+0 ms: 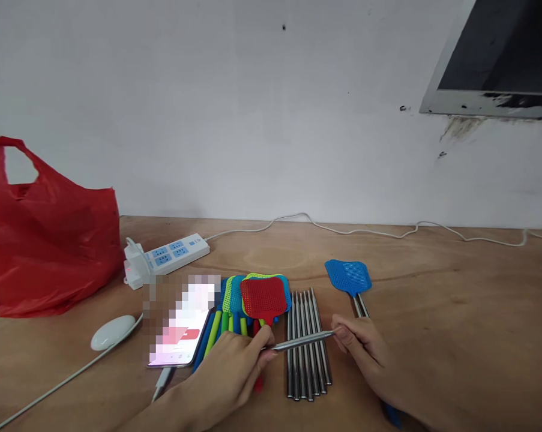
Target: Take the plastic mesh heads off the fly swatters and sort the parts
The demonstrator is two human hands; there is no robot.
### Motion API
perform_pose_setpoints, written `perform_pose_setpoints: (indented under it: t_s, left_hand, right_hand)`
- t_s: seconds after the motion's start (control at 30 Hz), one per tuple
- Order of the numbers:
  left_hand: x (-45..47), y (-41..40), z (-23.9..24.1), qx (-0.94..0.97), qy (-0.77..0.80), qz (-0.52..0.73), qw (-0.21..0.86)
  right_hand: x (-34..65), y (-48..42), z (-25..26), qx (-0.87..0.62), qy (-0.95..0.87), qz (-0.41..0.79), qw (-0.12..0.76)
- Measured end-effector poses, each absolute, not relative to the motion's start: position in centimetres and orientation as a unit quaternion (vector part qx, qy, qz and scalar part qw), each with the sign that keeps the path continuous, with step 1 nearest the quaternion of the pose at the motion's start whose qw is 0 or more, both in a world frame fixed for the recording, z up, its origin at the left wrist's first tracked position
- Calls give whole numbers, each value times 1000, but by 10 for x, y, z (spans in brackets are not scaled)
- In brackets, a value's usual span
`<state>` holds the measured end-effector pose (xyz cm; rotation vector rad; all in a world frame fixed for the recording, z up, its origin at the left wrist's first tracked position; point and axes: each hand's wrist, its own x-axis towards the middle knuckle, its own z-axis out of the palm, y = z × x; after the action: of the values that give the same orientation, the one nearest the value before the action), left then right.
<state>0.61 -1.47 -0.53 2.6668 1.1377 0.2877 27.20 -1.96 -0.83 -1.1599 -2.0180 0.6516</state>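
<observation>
A thin metal rod lies crosswise between my two hands, just above the table. My left hand pinches its left end, fingers closed, with a red handle under them. My right hand pinches the rod's right end. Beneath the rod, several more metal rods lie side by side. A stack of coloured fly-swatter heads, with the red fly swatter on top, lies just behind my left hand. A blue fly swatter lies behind my right hand, its handle running under that hand.
A phone with a lit screen lies left of the swatters, a cable plugged in. A white power strip, a white oval device and a red plastic bag sit at the left. A white cable runs along the wall.
</observation>
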Motion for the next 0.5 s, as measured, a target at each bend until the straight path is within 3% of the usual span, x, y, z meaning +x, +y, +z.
perform_pose_setpoints:
  t_s: [0.3, 0.5]
  left_hand:
    - [7, -13, -5, 916, 360, 130, 121]
    - [8, -16, 7, 903, 375, 141, 154]
  right_hand:
    - [269, -29, 1, -458, -801, 198, 330]
    - [271, -24, 4, -462, -798, 235, 308]
